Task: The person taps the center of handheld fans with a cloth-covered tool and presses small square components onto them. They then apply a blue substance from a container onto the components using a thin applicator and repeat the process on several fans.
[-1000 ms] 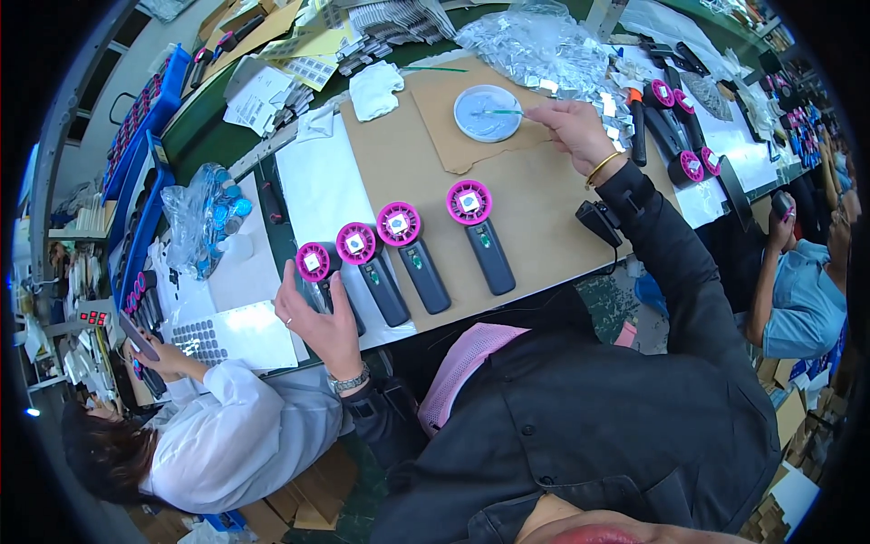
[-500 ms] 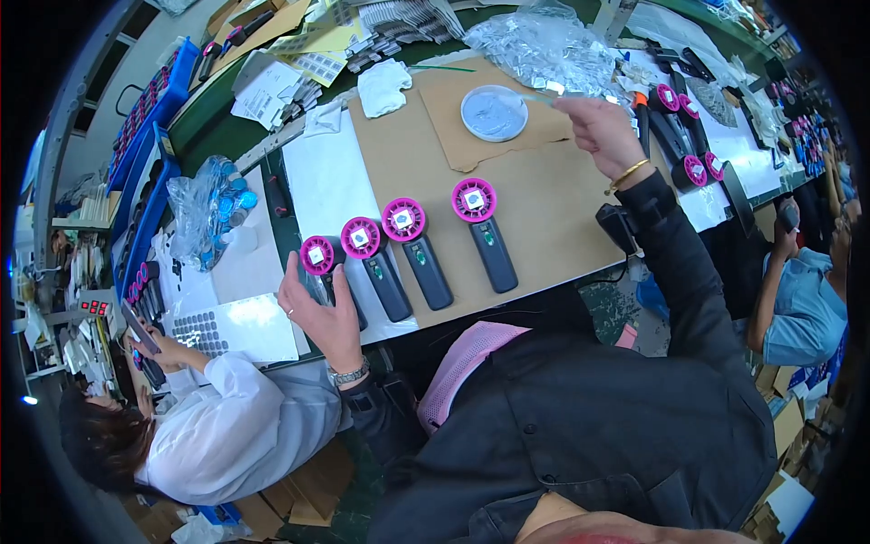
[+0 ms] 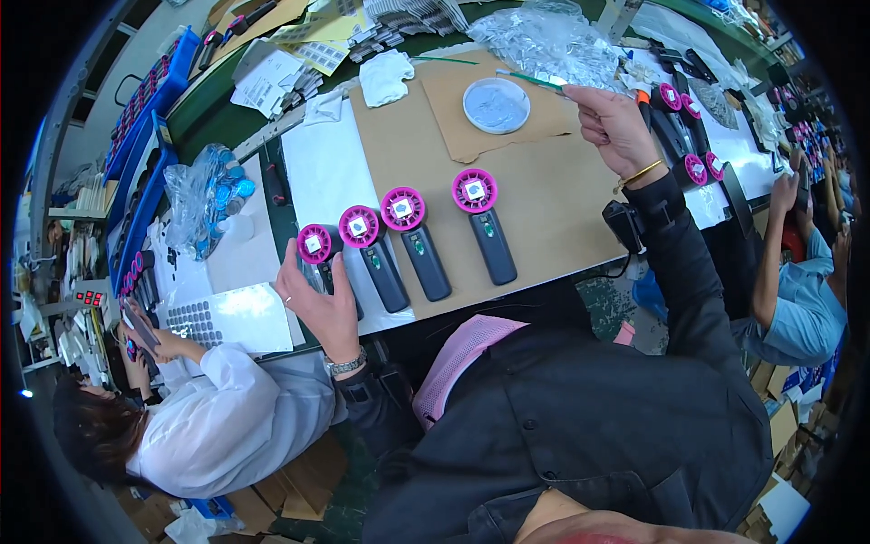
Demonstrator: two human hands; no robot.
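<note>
Several black hand-held devices with magenta round heads lie in a row on a brown mat (image 3: 562, 199). My left hand (image 3: 322, 304) grips the leftmost device (image 3: 314, 247) by its black handle. Three more devices (image 3: 399, 236) lie to its right, untouched. My right hand (image 3: 612, 122) is raised at the far right and pinches green-handled tweezers (image 3: 535, 80) that point left over a clear plastic bag (image 3: 544, 41). A round grey dish (image 3: 496, 104) sits on the mat just left of the tweezers.
A person in a white coat (image 3: 208, 417) works at my left, next to a sheet of small parts (image 3: 222, 313) and a bag of blue parts (image 3: 213, 195). Another person in blue (image 3: 797, 299) sits at my right. More magenta-headed devices (image 3: 680, 127) lie beyond my right hand.
My right hand has lifted from the grey dish and moved right and up with the tweezers. My left hand has closed around the leftmost device.
</note>
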